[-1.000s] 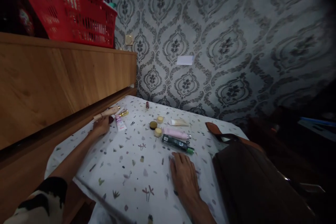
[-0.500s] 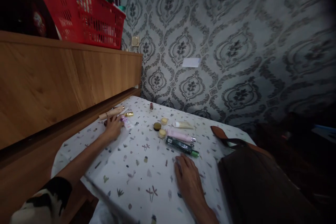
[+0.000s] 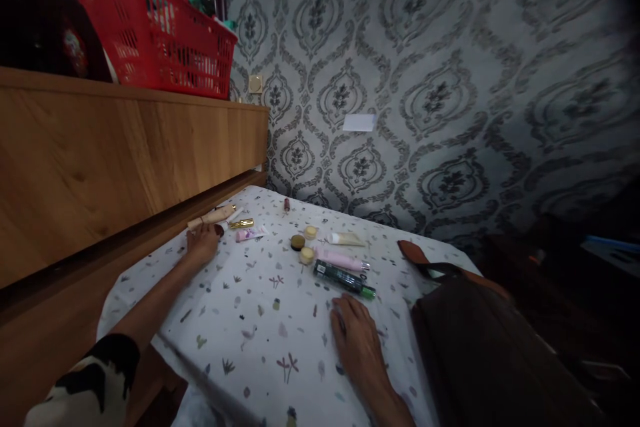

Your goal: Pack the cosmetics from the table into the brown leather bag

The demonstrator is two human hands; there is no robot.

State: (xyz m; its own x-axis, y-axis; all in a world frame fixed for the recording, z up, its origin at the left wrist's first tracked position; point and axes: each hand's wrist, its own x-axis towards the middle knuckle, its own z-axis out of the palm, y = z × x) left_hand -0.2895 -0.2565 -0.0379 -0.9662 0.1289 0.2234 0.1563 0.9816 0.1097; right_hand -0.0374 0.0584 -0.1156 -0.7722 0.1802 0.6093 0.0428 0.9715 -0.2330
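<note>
My left hand (image 3: 203, 244) is at the left side of the cloth-covered table, fingers reaching forward and apart. Its fingertips are beside a long beige item (image 3: 213, 215) and a white-handled item with a dark round end (image 3: 219, 231), perhaps a brush; contact is unclear. Just right of it lie a gold tube (image 3: 242, 223) and a pink-and-white squeeze tube (image 3: 251, 233). My right hand (image 3: 357, 340) rests palm down on the cloth, fingers loosely extended, below a dark green bottle (image 3: 345, 278). Behind that bottle are a pink tube (image 3: 341, 259) and a cream tube (image 3: 346, 239).
Two small yellowish jars (image 3: 307, 255) and a dark round lid (image 3: 297, 242) sit mid-table. A small reddish item (image 3: 287, 205) lies farther back. At right is a dark brown bag (image 3: 480, 347) with a strap. Wooden drawers (image 3: 125, 160) bear a red basket (image 3: 165, 40).
My left hand has moved left, off the pink-and-white squeeze tube, which now lies turned more sideways. My right hand has stayed in place. The view has shifted slightly.
</note>
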